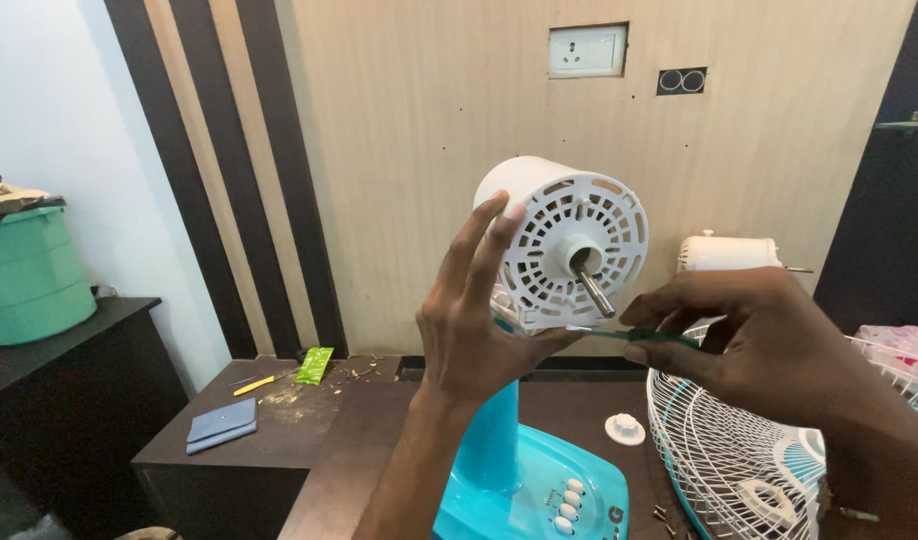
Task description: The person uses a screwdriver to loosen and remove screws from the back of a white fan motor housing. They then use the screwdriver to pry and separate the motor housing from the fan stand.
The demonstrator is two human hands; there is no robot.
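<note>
Around the fan motor housing (569,250): two hands, one wire fan guard (729,450), one round white cap (625,428), one green bucket (29,275).

fan motor (569,250) atop stand (494,440), fan grille (719,450) right, wallet (222,425) left

Home room: wood-panelled wall (419,150), socket (587,50)

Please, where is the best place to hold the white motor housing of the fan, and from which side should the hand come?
Probably the smooth round body of the white motor housing, taken from the side, as the left hand does now. The front face is a slotted grille with the metal shaft sticking out, and the right hand brings a green-handled tool there, so the front should stay free.
</note>
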